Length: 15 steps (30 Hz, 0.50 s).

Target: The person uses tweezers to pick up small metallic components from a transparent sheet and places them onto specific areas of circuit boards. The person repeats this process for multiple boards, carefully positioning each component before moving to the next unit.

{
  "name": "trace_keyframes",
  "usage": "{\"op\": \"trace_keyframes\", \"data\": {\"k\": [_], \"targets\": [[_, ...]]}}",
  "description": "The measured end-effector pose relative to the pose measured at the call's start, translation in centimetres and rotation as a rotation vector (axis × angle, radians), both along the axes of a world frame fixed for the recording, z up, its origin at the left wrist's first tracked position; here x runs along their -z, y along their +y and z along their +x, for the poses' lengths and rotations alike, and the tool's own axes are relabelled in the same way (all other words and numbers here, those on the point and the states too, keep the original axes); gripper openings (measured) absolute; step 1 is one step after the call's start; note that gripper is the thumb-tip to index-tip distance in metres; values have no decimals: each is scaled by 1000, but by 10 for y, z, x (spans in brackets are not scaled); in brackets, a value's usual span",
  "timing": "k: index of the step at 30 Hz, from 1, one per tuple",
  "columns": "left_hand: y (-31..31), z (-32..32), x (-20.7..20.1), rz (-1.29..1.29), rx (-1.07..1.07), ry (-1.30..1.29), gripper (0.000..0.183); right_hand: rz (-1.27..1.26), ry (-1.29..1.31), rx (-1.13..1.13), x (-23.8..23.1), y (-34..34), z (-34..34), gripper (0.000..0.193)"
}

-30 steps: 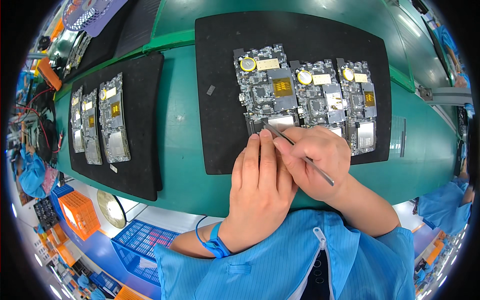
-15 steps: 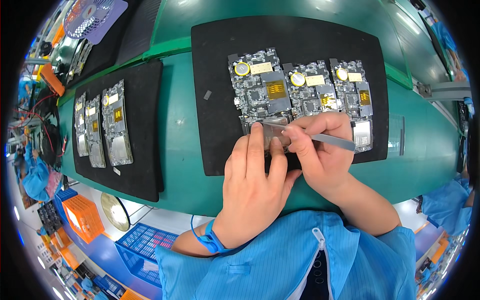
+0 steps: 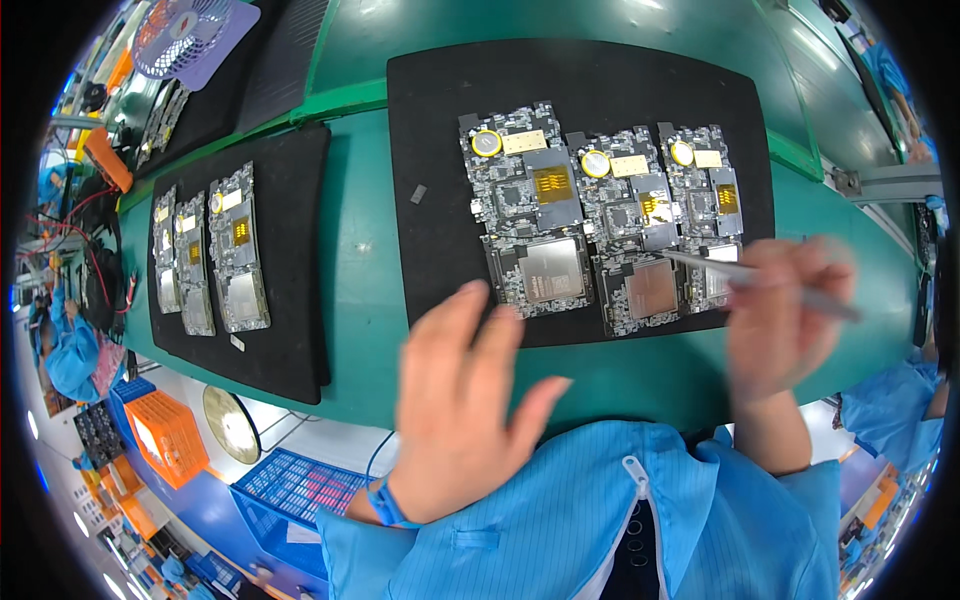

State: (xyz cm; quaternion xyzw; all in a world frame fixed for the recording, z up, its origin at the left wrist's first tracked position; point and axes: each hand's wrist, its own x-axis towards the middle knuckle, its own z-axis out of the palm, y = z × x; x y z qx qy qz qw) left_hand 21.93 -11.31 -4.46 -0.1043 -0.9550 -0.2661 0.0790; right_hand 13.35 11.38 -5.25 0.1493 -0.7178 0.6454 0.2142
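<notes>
Three circuit boards lie side by side on a black mat (image 3: 440, 270): a left board (image 3: 510, 190), a middle board (image 3: 620, 215) and a right board (image 3: 703, 200). Each carries a round coin cell, an amber patch and a metallic square toward its near end. My left hand (image 3: 460, 400) hovers off the left board's near corner, fingers apart and holding nothing. Slightly blurred, my right hand (image 3: 785, 320) grips grey metal tweezers (image 3: 705, 264). Their tips point left over the near half of the middle board; whether they touch it I cannot tell.
On the left, a second black mat (image 3: 290, 290) bears several more boards (image 3: 240, 245). A small grey piece (image 3: 418, 194) lies beside the left board. A purple fan (image 3: 190, 40) stands far left. Blue (image 3: 290, 490) and orange baskets (image 3: 165, 440) sit below the green table's edge.
My left hand has lifted off the left board and drawn back toward me, uncovering its metallic square. My right hand has moved right with the tweezers, away from that board.
</notes>
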Motion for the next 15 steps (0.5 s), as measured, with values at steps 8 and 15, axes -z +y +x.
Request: {"op": "trace_keyframes", "data": {"k": [8,15], "targets": [[-43,14,22,703,-391,-238,60,88,-794,192,-28,118,-73,20],[-64,16,17,1335,-353,-425,44,282,-839,-17,-17,117,-76,19]]}}
